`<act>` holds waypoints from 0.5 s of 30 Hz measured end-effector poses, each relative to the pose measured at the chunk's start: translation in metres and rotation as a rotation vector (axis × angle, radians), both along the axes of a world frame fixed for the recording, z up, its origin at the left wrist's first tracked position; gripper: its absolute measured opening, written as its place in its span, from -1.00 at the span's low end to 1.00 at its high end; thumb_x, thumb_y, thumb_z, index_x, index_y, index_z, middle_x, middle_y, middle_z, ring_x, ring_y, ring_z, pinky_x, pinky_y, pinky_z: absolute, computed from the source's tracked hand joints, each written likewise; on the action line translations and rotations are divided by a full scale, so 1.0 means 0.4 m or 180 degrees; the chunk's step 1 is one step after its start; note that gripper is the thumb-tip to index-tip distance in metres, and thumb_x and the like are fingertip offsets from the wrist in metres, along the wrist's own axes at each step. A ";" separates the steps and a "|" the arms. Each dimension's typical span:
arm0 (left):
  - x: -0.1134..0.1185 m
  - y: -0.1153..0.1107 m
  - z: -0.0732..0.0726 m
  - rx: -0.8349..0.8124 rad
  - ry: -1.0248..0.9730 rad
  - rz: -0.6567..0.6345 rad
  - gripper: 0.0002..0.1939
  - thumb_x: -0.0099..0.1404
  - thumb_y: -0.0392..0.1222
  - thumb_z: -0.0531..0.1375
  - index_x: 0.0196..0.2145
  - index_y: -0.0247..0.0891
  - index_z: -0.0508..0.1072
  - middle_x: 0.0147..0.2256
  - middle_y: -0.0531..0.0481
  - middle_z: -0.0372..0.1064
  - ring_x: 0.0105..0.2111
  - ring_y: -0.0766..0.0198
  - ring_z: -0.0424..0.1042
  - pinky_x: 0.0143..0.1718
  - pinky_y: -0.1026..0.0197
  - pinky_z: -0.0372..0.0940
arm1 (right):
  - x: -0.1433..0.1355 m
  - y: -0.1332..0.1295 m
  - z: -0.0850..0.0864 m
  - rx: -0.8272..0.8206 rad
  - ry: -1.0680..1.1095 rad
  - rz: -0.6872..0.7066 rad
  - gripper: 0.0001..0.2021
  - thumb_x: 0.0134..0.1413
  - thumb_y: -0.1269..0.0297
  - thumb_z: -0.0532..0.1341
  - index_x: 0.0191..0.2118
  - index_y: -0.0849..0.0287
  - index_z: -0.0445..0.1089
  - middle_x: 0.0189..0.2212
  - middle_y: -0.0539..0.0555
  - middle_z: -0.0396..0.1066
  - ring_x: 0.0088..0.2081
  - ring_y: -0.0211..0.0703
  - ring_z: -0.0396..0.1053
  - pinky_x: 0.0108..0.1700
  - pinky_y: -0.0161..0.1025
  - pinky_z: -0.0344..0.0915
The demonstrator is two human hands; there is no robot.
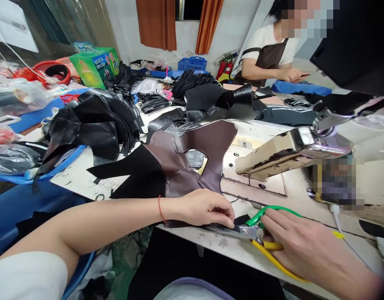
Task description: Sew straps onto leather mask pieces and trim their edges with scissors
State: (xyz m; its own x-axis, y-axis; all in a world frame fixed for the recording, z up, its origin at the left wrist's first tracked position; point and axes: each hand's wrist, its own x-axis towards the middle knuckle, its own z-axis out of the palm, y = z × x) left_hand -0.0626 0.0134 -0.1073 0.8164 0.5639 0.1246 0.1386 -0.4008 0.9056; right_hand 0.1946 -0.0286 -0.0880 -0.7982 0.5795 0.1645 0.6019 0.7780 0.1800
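A brown leather-like piece (195,143) with a cut-out and a black section at its left lies on the sewing table. My left hand (207,208) is closed at its near edge, thumb and fingers pinching the material there. My right hand (295,233) grips scissors (246,231) with one green and one yellow handle. Their blades point left, passing beside my left fingertips along the table's front edge. The blade tips are partly hidden by the left hand and the material. A small black scrap (242,219) shows behind the blades.
A sewing machine (273,154) stands at the right. Stacked black pieces (86,125) and bundled black strips (192,81) lie behind. Blue tubs (11,216) flank the table's left side. Another person (267,58) works across the table. A phone-like device (337,183) has a white cable.
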 end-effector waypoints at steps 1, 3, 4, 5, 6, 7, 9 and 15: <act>0.000 0.000 0.000 -0.0107 -0.0012 0.0044 -0.90 0.26 -0.22 0.27 -0.39 -0.29 0.46 -0.42 0.11 0.36 -0.41 0.41 0.33 -0.33 0.41 0.18 | -0.001 -0.004 0.001 0.0034 0.0018 -0.0012 -0.82 -0.14 0.57 0.02 -0.49 0.11 0.22 -0.52 0.01 0.28 -0.47 -0.15 0.26 -0.35 -0.20 0.07; -0.002 -0.001 0.002 -0.0436 -0.0024 0.0110 -0.89 0.26 -0.21 0.26 -0.38 -0.28 0.45 -0.45 0.15 0.33 -0.52 0.47 0.32 -0.39 0.41 0.19 | -0.001 -0.011 0.001 0.0079 0.0025 -0.0040 -0.82 -0.14 0.56 0.01 -0.46 0.12 0.22 -0.51 0.02 0.31 -0.46 -0.13 0.29 -0.35 -0.19 0.07; -0.004 -0.001 0.003 -0.0636 -0.0038 0.0131 -0.88 0.27 -0.20 0.26 -0.39 -0.29 0.43 -0.46 0.16 0.31 -0.58 0.51 0.30 -0.43 0.42 0.19 | 0.000 -0.013 0.001 0.0089 0.0001 -0.0062 -0.82 -0.12 0.55 0.01 -0.45 0.12 0.22 -0.51 0.01 0.31 -0.45 -0.13 0.30 -0.35 -0.19 0.06; -0.006 -0.002 0.003 -0.0838 -0.0066 0.0142 -0.87 0.27 -0.19 0.25 -0.39 -0.29 0.42 -0.46 0.16 0.30 -0.62 0.53 0.30 -0.47 0.43 0.19 | 0.001 -0.015 0.002 0.0112 -0.0013 -0.0066 -0.83 -0.10 0.55 0.01 -0.45 0.12 0.21 -0.51 0.01 0.30 -0.45 -0.12 0.30 -0.35 -0.19 0.06; -0.007 -0.002 0.003 -0.1015 -0.0110 0.0134 -0.86 0.28 -0.19 0.24 -0.39 -0.29 0.41 -0.47 0.16 0.30 -0.64 0.53 0.31 -0.51 0.44 0.19 | 0.002 -0.017 0.002 0.0130 -0.0065 -0.0065 -0.84 -0.08 0.54 0.02 -0.44 0.12 0.21 -0.50 0.01 0.31 -0.44 -0.11 0.31 -0.34 -0.18 0.06; -0.009 -0.002 0.002 -0.1153 -0.0168 0.0119 -0.86 0.28 -0.19 0.23 -0.40 -0.29 0.39 -0.47 0.14 0.30 -0.63 0.50 0.35 -0.53 0.44 0.20 | 0.004 -0.018 0.004 0.0157 -0.0134 -0.0055 -0.85 -0.06 0.53 0.02 -0.43 0.12 0.21 -0.48 0.02 0.32 -0.42 -0.10 0.32 -0.32 -0.17 0.06; -0.012 -0.002 -0.001 -0.1312 -0.0260 0.0054 -0.86 0.29 -0.21 0.22 -0.40 -0.29 0.37 -0.48 0.11 0.30 -0.56 0.43 0.43 -0.52 0.43 0.26 | 0.008 -0.018 0.006 0.0204 -0.0263 -0.0021 -0.87 -0.04 0.50 0.01 -0.42 0.12 0.20 -0.45 0.04 0.35 -0.40 -0.06 0.33 -0.32 -0.14 0.06; -0.016 -0.001 -0.010 -0.1650 -0.0508 -0.0059 -0.87 0.31 -0.29 0.17 -0.41 -0.28 0.32 -0.53 0.12 0.32 -0.55 0.39 0.47 -0.45 0.38 0.37 | 0.019 -0.021 0.002 0.0176 -0.0199 0.0037 -0.84 0.03 0.52 -0.01 -0.43 0.10 0.17 -0.48 0.01 0.35 -0.47 -0.13 0.30 -0.37 -0.18 0.05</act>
